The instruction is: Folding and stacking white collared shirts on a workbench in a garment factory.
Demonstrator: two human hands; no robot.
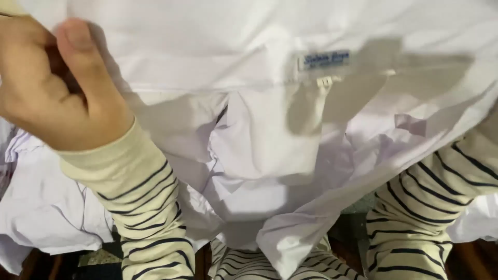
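My left hand [49, 85] is at the upper left, fingers curled and thumb pressed on the edge of a white shirt [259, 150] that it pinches and holds up. The shirt fills most of the view, crumpled in the middle, with a small blue-and-white label [324, 59] sewn near its collar. My right arm in a cream sleeve with dark stripes [430, 202] runs up at the right and goes behind the shirt. My right hand itself is hidden by the cloth.
More white cloth [36, 207] lies bunched at the lower left. Below the shirt shows my striped clothing [259, 264] and a dark floor or seat edge [467, 259].
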